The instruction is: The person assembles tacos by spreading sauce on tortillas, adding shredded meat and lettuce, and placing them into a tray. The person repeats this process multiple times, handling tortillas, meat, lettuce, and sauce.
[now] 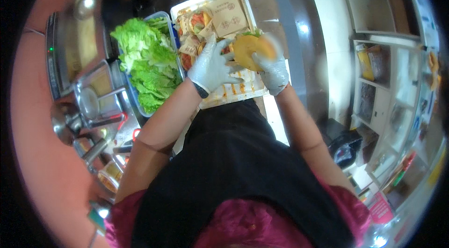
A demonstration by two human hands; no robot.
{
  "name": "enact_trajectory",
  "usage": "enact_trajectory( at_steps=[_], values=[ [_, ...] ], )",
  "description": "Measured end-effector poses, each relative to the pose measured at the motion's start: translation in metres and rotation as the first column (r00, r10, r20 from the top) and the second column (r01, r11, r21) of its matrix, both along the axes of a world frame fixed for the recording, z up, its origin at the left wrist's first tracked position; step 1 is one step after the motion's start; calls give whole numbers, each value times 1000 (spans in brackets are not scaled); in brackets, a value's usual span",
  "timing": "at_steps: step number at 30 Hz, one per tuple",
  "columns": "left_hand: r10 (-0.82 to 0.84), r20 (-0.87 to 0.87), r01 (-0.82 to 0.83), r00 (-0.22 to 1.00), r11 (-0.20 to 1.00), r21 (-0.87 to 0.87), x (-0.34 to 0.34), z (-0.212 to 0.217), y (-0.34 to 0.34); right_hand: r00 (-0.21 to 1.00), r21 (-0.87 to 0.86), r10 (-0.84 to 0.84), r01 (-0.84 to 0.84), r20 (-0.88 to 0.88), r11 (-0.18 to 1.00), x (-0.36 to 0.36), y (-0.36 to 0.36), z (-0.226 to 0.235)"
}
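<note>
A thin clear-looking glove covers each of my hands. My right hand (273,69) grips a round, flat, golden bread (247,51), with the thumb lying on its face; some green leaf shows behind the bread's far edge. To its left, my left hand (213,64) spreads its fingers over the white tray (250,91), beside a filled flatbread in printed paper (189,50) that it partly covers. Farther back on the tray lies another paper-wrapped flatbread (197,20) with reddish filling and leaf. A stack of brown printed paper sleeves (229,14) sits at the tray's far right.
Left of the tray, lettuce leaves (147,63) heap over a blue-rimmed container (174,37). Metal pans (91,103) and utensils stand farther left. White shelving (374,14) lines the right side, with a black bag (345,147) low beside it. Orange-brown sauce streaks mark the tray.
</note>
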State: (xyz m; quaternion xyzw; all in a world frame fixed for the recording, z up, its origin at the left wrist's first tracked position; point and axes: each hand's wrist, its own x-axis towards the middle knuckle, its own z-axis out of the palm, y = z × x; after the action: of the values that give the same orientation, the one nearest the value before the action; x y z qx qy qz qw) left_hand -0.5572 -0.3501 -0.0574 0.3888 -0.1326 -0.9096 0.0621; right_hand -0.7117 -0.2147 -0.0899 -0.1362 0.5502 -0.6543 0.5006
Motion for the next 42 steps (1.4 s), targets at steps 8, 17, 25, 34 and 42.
enact_trajectory(
  at_steps=[8, 17, 25, 34, 42],
  values=[
    [-99, 715, 698, 693, -161, -698, -73, -98, -114, 998, 8, -65, 65, 24, 998, -2, 22, 16],
    [25, 960, 858, 280, -456, -238, -147, -135, -102, 997, 23, -67, 67, 39, 998, 2, 47, 32],
    [138, 849, 781, 510, -487, -391, -123, -102, -105, 988, -176, -131, 144, 82, 974, -9, 80, 53],
    [-109, 712, 446, 694, -711, -544, -3, 27, -44, 997, -185, -78, 78, 6, 980, -13, 102, 55],
    [-170, 955, 742, 242, -601, -295, 70, -89, 45, 996, -191, 93, -91, -1, 977, -5, 103, 38]
  ],
)
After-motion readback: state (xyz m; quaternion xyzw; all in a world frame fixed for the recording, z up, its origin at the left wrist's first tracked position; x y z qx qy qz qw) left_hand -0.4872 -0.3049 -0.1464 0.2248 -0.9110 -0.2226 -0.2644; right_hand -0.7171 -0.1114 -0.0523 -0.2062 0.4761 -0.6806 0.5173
